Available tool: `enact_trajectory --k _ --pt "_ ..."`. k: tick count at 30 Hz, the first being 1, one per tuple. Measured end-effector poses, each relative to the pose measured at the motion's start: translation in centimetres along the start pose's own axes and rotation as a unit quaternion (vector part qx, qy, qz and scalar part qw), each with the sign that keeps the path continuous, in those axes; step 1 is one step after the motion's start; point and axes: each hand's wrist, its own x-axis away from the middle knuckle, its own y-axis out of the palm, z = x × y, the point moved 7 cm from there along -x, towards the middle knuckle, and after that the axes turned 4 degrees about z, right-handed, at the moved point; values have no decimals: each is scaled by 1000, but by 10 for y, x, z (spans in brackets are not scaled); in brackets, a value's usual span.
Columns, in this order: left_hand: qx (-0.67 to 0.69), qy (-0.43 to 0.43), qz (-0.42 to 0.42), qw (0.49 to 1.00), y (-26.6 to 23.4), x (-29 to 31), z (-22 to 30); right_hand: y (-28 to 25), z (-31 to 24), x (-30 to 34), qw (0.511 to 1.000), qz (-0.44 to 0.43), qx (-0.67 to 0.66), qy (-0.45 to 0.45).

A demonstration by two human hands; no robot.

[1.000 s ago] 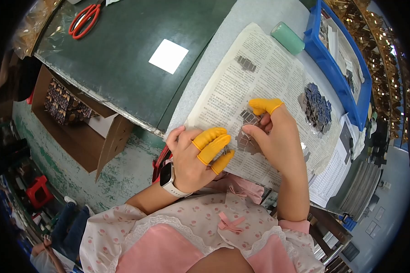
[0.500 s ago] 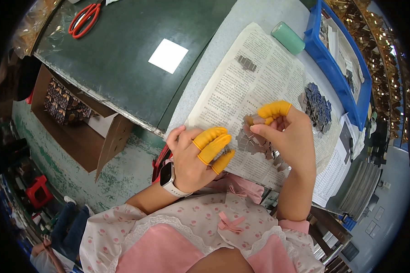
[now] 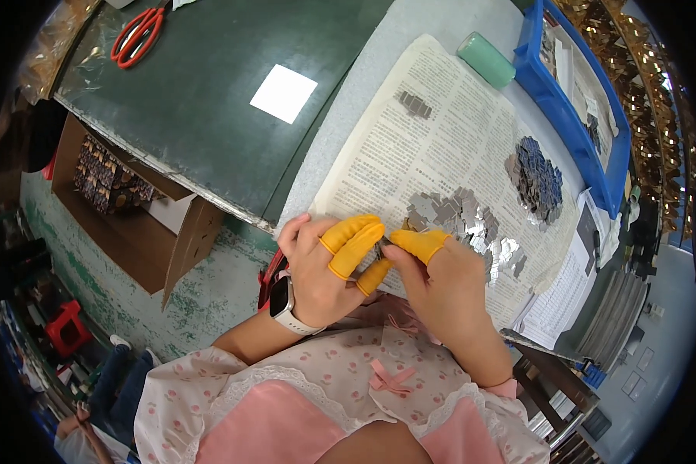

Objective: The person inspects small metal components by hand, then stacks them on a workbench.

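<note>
My left hand (image 3: 325,259), wearing yellow finger cots, is closed on a few small grey metal pieces (image 3: 380,245) at its fingertips. My right hand (image 3: 445,274), also with yellow finger cots, meets it there. Its thumb and forefinger are pinched at the same pieces; how many they grip is hidden. To the right of the fingertips, a loose pile of flat silvery metal pieces (image 3: 468,216) is spread on a newspaper sheet (image 3: 371,170). A denser, darker pile (image 3: 540,182) lies farther right, and a short row of pieces (image 3: 415,104) sits at the far side.
A green cylinder (image 3: 486,59) and a blue tray (image 3: 526,66) stand at the far right, with printed papers (image 3: 553,309) nearer. On the dark green table are a white square (image 3: 284,93) and red-handled scissors (image 3: 138,39). An open cardboard box (image 3: 127,251) is at lower left.
My right hand has moved left and nearer from the loose pile to my left fingertips, uncovering the pile. My left hand stays nearly in place.
</note>
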Motion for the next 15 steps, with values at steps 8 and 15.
enact_trajectory --k 8,15 --pt "-6 -8 -15 1000 1 3 -3 8 -4 3 997 27 44 -52" --pt "1 -1 -10 1000 -1 -4 3 -14 26 -17 995 59 77 6"
